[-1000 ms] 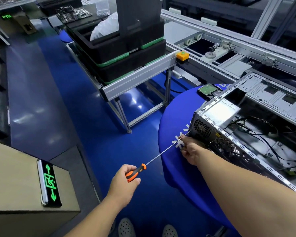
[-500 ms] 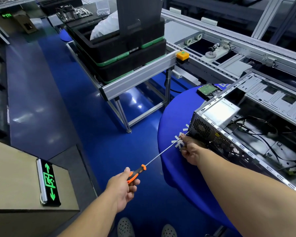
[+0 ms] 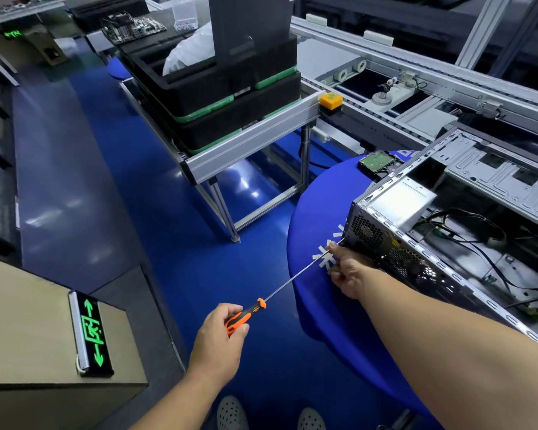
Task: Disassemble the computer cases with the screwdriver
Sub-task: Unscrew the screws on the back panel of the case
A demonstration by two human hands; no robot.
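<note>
Now the left hand (image 3: 219, 339) grips the orange and black handle of the screwdriver (image 3: 246, 317), with the fingers curled round it and the thumb on top. The thin metal shaft runs up and to the right, over the edge of the blue table (image 3: 311, 212), and its tip reaches the lower left corner of the case (image 3: 385, 240). The right hand (image 3: 348, 274) is at that corner, and its thumb and forefinger pinch the shaft close to the tip; the other fingers are curled under, and I cannot tell if they touch the case. The case lies open on the table (its side panel is off), so the grey power supply (image 3: 399, 201) and some black cables (image 3: 466, 231) show inside. Its perforated back panel faces the person. Behind the case, near the far edge of the table, lies a hard drive (image 3: 376, 161) with the green board up. Further left stands a conveyor frame (image 3: 249, 141) that carries stacked black trays (image 3: 230, 97), and a yellow button (image 3: 330, 100) sits at its end. At the lower left a cardboard box (image 3: 28, 330) bears a green exit sign (image 3: 92, 333). Two shoes show at the bottom edge.
</note>
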